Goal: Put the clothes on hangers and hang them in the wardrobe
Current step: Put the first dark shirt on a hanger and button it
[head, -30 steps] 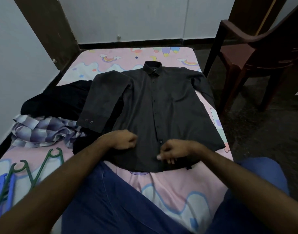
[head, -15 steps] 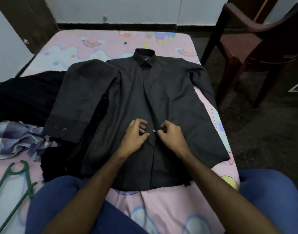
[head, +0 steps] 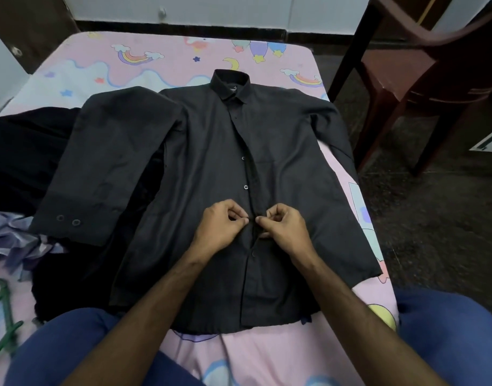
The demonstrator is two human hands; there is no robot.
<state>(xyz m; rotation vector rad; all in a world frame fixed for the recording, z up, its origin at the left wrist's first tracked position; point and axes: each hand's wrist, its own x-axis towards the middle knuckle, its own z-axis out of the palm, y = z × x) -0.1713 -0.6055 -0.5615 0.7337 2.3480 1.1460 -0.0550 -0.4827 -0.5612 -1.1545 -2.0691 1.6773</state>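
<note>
A dark grey button-up shirt [head: 211, 151] lies flat, front up, on the pink patterned bed [head: 166, 59], collar pointing away from me. Its left sleeve is folded down beside the body, cuff buttons showing. My left hand [head: 218, 227] and my right hand [head: 285, 228] meet at the button placket about mid-shirt, each pinching the fabric edge between thumb and fingers. A green hanger [head: 3, 321] lies at the bed's left edge, partly cut off by the frame.
A black garment [head: 24, 151] and a striped purple-white cloth [head: 8, 238] lie left of the shirt. A dark red plastic chair [head: 423, 73] stands on the floor to the right of the bed. My blue-trousered knees fill the lower corners.
Both hands moved up the placket from the shirt's hem to its middle. The view shifted closer and lower over the shirt.
</note>
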